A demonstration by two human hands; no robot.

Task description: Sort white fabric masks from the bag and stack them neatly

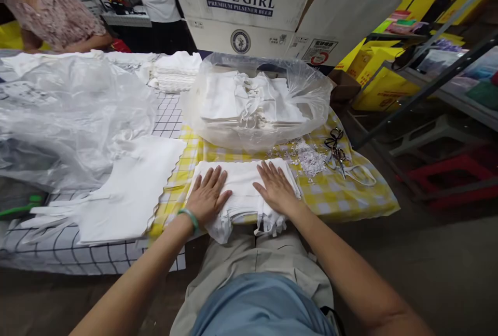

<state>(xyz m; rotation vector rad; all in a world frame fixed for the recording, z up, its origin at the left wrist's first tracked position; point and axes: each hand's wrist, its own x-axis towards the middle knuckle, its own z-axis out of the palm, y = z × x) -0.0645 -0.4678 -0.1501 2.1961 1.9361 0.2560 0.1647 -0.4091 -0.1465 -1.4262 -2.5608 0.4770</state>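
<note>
A stack of folded white cloth pieces with ties (241, 185) lies at the table's front edge, its straps hanging toward my lap. My left hand (207, 197) rests flat on the stack's left side, fingers spread, a green bangle at the wrist. On the right side my right hand (277, 188) presses flat too, fingers stretched out. Neither hand grips anything. Left of the stack lies another pile of white cloth pieces (128, 191) with wavy edges and long ties. Just behind sits a clear plastic bag (311, 110) holding more folded white pieces (221, 97).
Scissors (335, 149) and small white scraps (310, 157) lie on the yellow checked tablecloth (361, 204). A large plastic sheet (70, 118) covers the left side. A cardboard box (249, 14) stands behind. A metal rack (424, 87) is at right. Two people are at the far left.
</note>
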